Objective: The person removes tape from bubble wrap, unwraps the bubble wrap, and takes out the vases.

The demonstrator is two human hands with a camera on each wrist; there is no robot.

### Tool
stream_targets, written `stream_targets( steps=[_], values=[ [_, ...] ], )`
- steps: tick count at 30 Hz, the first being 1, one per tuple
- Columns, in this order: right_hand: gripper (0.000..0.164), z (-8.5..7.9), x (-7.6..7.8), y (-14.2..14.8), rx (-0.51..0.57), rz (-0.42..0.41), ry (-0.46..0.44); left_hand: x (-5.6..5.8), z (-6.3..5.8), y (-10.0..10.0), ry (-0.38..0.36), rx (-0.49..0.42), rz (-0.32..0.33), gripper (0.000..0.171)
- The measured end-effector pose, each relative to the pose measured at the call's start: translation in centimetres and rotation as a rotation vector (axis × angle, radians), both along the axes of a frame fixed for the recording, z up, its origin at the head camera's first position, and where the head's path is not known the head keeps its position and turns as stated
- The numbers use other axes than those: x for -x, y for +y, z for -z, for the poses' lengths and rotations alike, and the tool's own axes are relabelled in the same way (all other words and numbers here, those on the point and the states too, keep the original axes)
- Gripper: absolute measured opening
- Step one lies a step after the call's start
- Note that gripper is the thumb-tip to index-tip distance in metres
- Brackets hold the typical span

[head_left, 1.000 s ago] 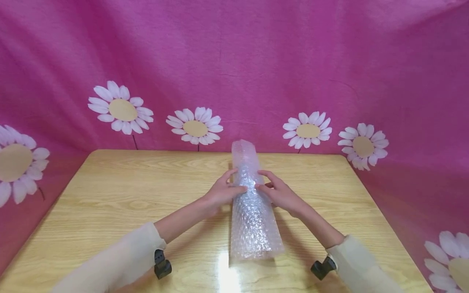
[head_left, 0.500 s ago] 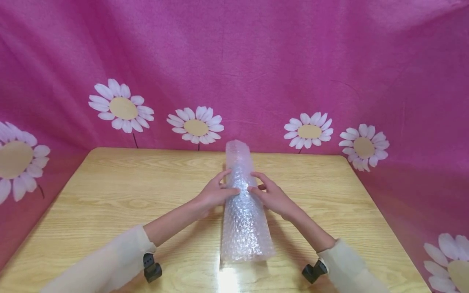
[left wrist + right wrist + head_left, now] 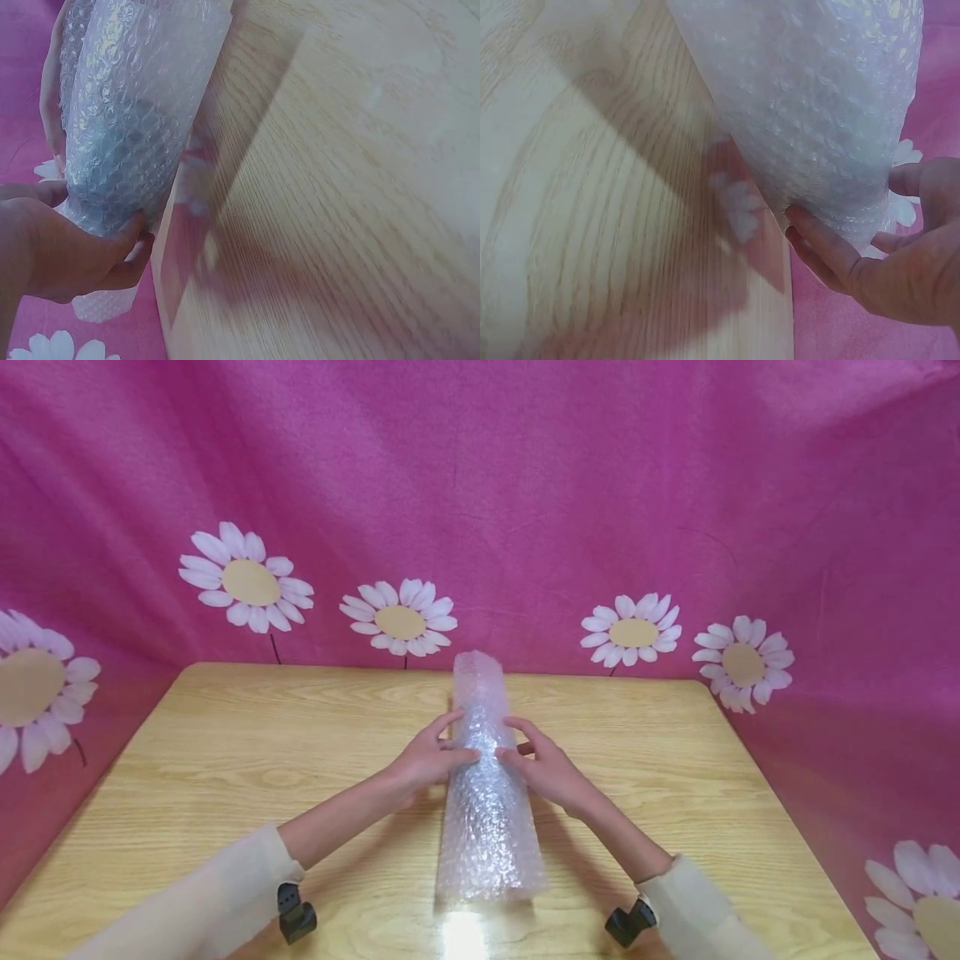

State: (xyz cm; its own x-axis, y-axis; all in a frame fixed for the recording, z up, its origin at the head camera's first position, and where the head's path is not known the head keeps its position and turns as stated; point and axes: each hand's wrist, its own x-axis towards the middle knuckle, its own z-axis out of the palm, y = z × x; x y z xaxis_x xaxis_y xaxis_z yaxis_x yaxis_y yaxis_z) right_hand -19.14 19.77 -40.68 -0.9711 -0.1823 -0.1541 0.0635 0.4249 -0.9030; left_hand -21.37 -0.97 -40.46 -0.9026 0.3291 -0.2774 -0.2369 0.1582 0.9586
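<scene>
A long roll of clear bubble wrap (image 3: pixel 491 835) lies lengthwise in the middle of the wooden table, its narrower end toward the back. In the left wrist view a darker, bluish shape shows through the wrap (image 3: pixel 131 142); its kind is hidden by the layers. My left hand (image 3: pixel 427 760) grips the roll's left side around mid-length, thumb on top and fingers along the side. Opposite it, my right hand (image 3: pixel 551 768) grips the right side the same way. Up close in the right wrist view, the right fingers (image 3: pixel 829 244) curve against the underside of the wrap.
The wooden table (image 3: pixel 300 718) has its back edge against a pink cloth (image 3: pixel 517 485) printed with white daisies, which also hangs at both sides. Light glares off the table just in front of the roll.
Both hands and the bubble wrap roll have shifted left together, and slightly toward the person. The grip on each side stays the same.
</scene>
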Motion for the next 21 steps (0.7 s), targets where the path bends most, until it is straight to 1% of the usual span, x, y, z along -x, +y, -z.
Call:
stream_targets(
  steps=[8,15,21],
  values=[
    [0.056,0.2,-0.2,-0.8,0.025,-0.002,-0.001,-0.1,0.3,-0.6,-0.008,-0.01,-0.005,0.075],
    [0.054,0.9,-0.1,-1.3,0.012,0.004,0.004,-0.2,0.6,-1.0,-0.019,-0.014,0.006,0.074],
    [0.055,1.1,0.0,-1.4,-0.001,-0.014,0.004,-0.2,0.8,-1.2,-0.019,-0.005,0.008,0.073]
  ],
)
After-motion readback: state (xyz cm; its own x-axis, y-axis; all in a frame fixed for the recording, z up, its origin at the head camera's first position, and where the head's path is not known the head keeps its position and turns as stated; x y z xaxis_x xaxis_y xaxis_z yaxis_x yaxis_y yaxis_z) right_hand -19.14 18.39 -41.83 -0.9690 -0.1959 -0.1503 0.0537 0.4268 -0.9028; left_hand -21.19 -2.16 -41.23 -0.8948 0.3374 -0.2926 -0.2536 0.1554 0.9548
